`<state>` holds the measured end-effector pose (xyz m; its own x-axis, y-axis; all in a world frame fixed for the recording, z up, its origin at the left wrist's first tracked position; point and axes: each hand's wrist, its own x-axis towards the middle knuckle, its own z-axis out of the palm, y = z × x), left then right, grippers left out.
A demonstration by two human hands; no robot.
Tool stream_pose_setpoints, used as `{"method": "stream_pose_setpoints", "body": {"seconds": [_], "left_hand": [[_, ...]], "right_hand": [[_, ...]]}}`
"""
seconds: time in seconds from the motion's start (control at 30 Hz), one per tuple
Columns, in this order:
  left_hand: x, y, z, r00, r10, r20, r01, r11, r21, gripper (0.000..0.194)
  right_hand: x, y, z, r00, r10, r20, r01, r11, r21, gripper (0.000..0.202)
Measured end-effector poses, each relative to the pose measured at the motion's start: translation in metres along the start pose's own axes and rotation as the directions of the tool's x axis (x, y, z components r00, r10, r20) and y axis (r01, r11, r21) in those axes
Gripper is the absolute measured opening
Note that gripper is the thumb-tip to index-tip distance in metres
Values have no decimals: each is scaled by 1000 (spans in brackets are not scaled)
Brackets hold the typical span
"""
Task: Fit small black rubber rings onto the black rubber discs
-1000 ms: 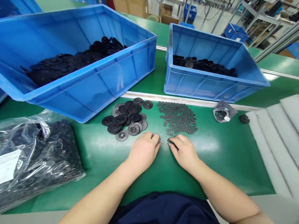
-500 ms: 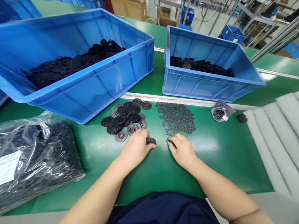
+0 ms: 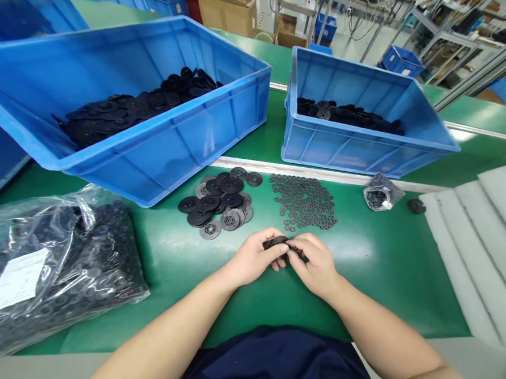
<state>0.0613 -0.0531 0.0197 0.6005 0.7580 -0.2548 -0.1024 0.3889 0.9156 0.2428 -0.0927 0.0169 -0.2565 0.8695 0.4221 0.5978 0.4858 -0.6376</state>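
Note:
Over the green table my left hand (image 3: 260, 255) grips a black plastic disc (image 3: 276, 242), its thumb lying across the front. My right hand (image 3: 314, 262) meets it from the right, fingers closed at the disc's edge. Whatever small dark part those fingers pinch is mostly hidden. Beyond my left hand lies a loose pile of black and grey discs (image 3: 209, 203) with patterned centres. Past my right hand, many small dark rings (image 3: 304, 201) are spread in a patch.
Two blue bins, a large left bin (image 3: 169, 140) and a right bin (image 3: 361, 147), hold black discs. A clear bag (image 3: 71, 278) of dark rings fills the left. At right are a small bag (image 3: 380, 193), a dark round part (image 3: 416, 206) and white foam sheets (image 3: 463, 246).
My hands have come together: the left carried its disc to the right and turned it, and the right now touches it. The view has shifted slightly.

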Motion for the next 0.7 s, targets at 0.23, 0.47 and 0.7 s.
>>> {"method": "stream_pose_setpoints", "body": {"seconds": [0.23,0.47,0.7], "left_hand": [[1,-2,-3,999,-36,-5,36,999,-27,29],[-1,1,-7,995,-80,67,81,997,-10,30],[-6,19,-16,992,-22,-122,41,987,153,24]], "right_hand": [[1,-1,0,999,-41,14,41,999,15,15],[3,-3,0,999,-42,-6,42,998,46,10],[0,3,-1,998,62,-18,-61,996,65,18]]}}
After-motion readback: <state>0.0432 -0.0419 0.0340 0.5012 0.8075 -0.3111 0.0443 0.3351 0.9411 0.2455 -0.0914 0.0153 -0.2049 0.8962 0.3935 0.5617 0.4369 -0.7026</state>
